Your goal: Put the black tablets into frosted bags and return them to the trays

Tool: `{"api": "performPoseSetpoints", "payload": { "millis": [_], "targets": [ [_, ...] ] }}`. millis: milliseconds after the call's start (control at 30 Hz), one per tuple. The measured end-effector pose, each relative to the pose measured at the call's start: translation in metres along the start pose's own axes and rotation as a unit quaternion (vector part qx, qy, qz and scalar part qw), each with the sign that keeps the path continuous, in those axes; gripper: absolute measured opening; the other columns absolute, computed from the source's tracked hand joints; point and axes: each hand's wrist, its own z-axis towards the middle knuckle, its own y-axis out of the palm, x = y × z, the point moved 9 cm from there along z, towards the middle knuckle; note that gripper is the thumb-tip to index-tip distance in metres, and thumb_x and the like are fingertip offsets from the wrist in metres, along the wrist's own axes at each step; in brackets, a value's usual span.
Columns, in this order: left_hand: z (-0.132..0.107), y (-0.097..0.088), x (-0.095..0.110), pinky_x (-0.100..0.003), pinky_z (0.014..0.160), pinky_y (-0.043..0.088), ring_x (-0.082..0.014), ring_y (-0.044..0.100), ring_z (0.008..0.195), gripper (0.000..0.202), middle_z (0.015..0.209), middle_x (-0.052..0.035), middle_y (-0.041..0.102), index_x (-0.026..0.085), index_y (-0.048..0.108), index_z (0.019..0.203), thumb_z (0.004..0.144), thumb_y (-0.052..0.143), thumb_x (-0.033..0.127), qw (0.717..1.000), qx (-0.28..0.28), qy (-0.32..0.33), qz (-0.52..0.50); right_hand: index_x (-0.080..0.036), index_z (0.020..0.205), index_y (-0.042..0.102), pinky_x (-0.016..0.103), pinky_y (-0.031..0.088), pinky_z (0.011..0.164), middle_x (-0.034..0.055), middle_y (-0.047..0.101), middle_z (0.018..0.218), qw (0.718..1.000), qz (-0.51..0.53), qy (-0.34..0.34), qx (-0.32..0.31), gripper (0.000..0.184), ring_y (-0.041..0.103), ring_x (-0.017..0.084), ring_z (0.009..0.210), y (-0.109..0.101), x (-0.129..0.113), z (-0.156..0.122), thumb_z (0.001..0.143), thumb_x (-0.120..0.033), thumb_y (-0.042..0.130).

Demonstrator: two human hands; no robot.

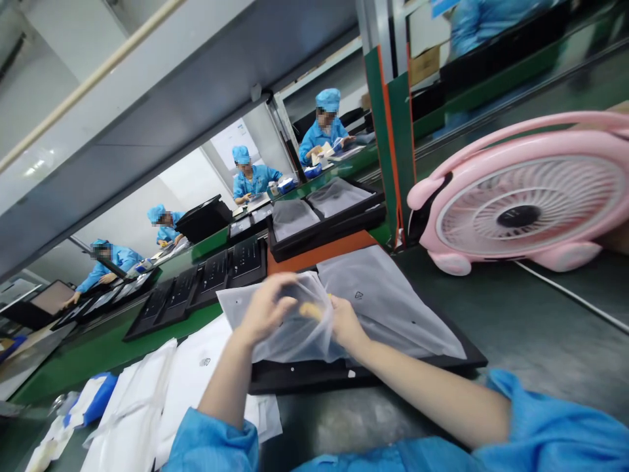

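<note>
A translucent plastic bag (295, 337) with a bunched edge lies between my two hands, over the left part of a black tray (314, 379). My left hand (268, 309) is curled on the bag's upper left side, with thumb and fingers bent around the film. My right hand (348, 324) grips the bunched edge from the right; yellow-covered fingertips show through the film. In the tray's right part lies another frosted bag (388, 305) with a small printed mark, flat over its contents. What the bag in my hands contains, if anything, cannot be made out.
A pink fan (521, 196) stands at right, its white cord (574, 298) crossing the bench. Stacked white bags (191, 367) lie left, beside a blue-and-white packet (91, 400). Black trays (211, 275) line the green belt (73, 367). Several co-workers in blue sit beyond, under a shelf (171, 111).
</note>
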Motion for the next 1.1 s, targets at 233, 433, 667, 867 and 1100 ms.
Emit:
{"api": "performPoseSetpoints", "payload": {
  "millis": [233, 433, 667, 867, 1100],
  "targets": [
    [-0.011, -0.055, -0.055, -0.021, 0.049, 0.031, -0.0105, 0.042, 0.05, 0.028, 0.051, 0.0033, 0.048, 0.016, 0.054, 0.052, 0.058, 0.068, 0.04, 0.99, -0.015, -0.138, 0.029, -0.015, 0.069, 0.062, 0.027, 0.045, 0.063, 0.0004, 0.063, 0.067, 0.99, -0.047, -0.023, -0.134, 0.034, 0.058, 0.017, 0.07, 0.0, -0.054, 0.029, 0.053, -0.045, 0.069],
    [-0.05, -0.069, -0.09, -0.02, 0.05, 0.033, -0.0096, 0.041, 0.052, 0.028, 0.051, 0.0039, 0.047, 0.015, 0.057, 0.058, 0.059, 0.065, 0.042, 0.959, 0.222, -0.172, -0.027, -0.017, 0.071, 0.063, 0.023, 0.043, 0.054, 0.001, 0.064, 0.066, 0.955, -0.262, -0.051, -0.133, 0.031, 0.058, 0.015, 0.063, -0.029, -0.07, 0.063, 0.052, -0.04, 0.071],
    [-0.064, -0.036, -0.124, -0.024, 0.06, 0.042, -0.0154, 0.054, 0.063, 0.037, 0.066, -0.0018, 0.062, 0.013, 0.064, 0.075, 0.057, 0.066, 0.046, 0.915, 0.299, -0.216, -0.165, -0.016, 0.064, 0.062, 0.021, 0.042, 0.052, -0.0022, 0.061, 0.058, 0.972, -0.19, -0.1, -0.099, 0.016, 0.054, 0.011, 0.055, -0.02, -0.113, 0.104, 0.052, -0.023, 0.07],
    [-0.081, -0.028, -0.143, -0.025, 0.061, 0.043, -0.016, 0.055, 0.064, 0.04, 0.065, -0.0017, 0.061, 0.014, 0.062, 0.074, 0.056, 0.066, 0.05, 0.885, 0.348, -0.238, -0.199, -0.012, 0.073, 0.063, 0.022, 0.044, 0.054, 0.0015, 0.061, 0.057, 0.988, -0.071, -0.135, -0.008, 0.029, 0.055, 0.01, 0.055, -0.047, -0.138, 0.136, 0.062, -0.039, 0.067],
    [-0.08, -0.023, -0.131, -0.023, 0.057, 0.04, -0.0135, 0.05, 0.059, 0.032, 0.058, 0.0017, 0.055, 0.016, 0.057, 0.065, 0.058, 0.064, 0.046, 0.898, 0.32, -0.254, -0.162, -0.013, 0.075, 0.068, 0.021, 0.044, 0.059, 0.0036, 0.067, 0.069, 0.884, -0.383, -0.167, -0.211, 0.037, 0.061, 0.015, 0.065, 0.097, -0.132, 0.112, 0.044, -0.03, 0.079]
  ]
}}
